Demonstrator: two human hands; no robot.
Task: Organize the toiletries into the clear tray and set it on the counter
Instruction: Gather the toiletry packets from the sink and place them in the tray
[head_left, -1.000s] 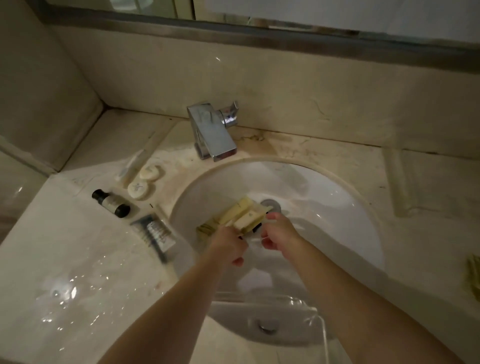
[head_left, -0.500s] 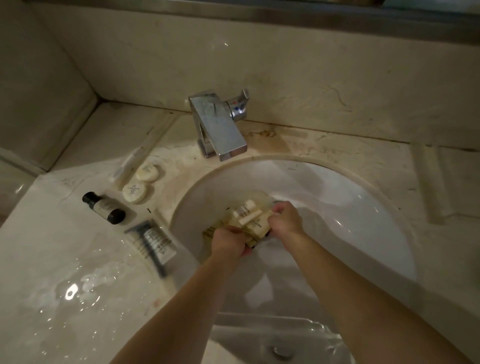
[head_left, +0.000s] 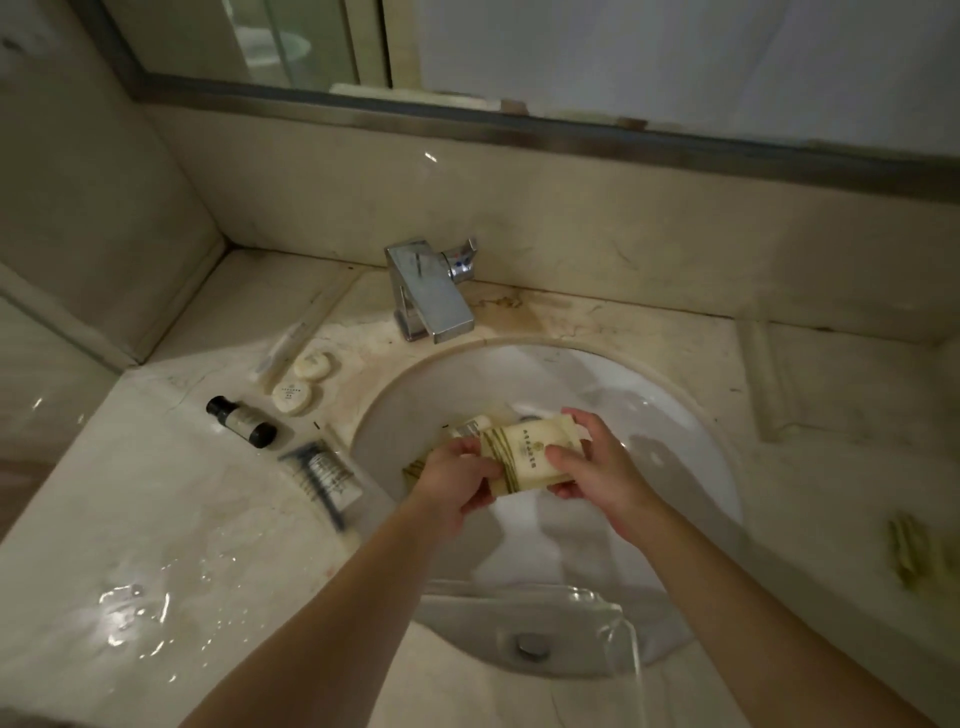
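Over the white sink basin (head_left: 675, 447), my left hand (head_left: 454, 480) and my right hand (head_left: 592, 462) both grip a stack of cream toiletry packets (head_left: 524, 452) with green stripes. A clear tray (head_left: 571, 613) lies across the basin's near edge, under my forearms. On the counter to the left lie a small dark-capped bottle (head_left: 240, 421), two round wrapped soaps (head_left: 292, 397), a wrapped toothbrush (head_left: 283, 345) and a clear packet holding a dark comb (head_left: 324, 478).
A chrome faucet (head_left: 434, 291) stands behind the basin. The marble counter (head_left: 156, 519) has wet patches at the left front. A green-striped packet (head_left: 906, 553) lies at the right edge. Mirror and wall close off the back.
Both hands have turned the stack so one packet's printed face shows, and shifted it slightly right. The camera has tilted up, showing the mirror.
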